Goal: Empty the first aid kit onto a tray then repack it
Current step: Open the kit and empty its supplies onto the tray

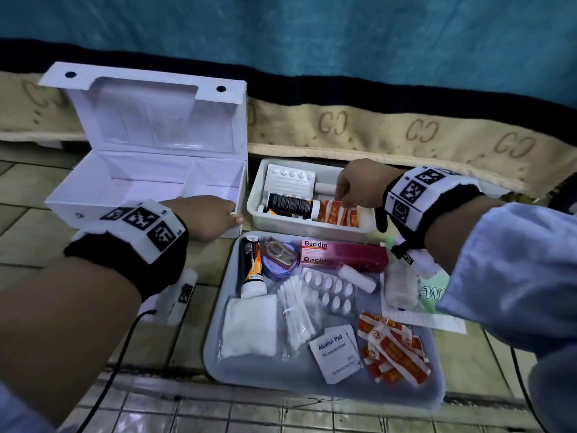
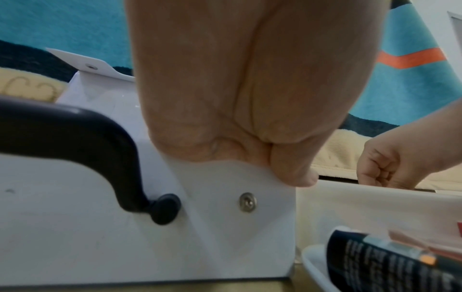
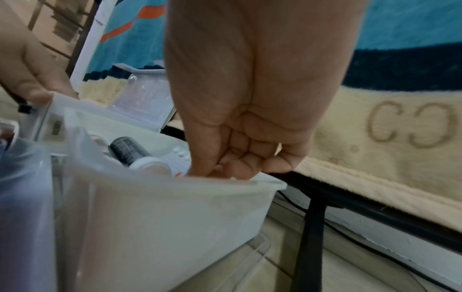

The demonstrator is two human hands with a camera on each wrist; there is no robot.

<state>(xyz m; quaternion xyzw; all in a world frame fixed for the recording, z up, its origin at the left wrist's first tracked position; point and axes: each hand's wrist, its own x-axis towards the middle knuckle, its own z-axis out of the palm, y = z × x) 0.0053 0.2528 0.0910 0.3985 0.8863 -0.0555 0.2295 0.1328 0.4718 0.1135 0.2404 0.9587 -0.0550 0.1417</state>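
The white first aid kit box stands open on the floor at the left with its lid up and its inside bare. My left hand grips its front right corner, thumb on the outer wall. Right of it sits a white bin holding a blister pack, a black bottle and red plaster strips. My right hand reaches into the bin, fingers curled, and pinches the strips. The grey tray in front carries several supplies.
On the tray lie a Bacidin box, pill blister, cotton swabs, gauze, an alcohol pad and plasters. Papers lie right of it. A blanket-draped bed edge runs behind.
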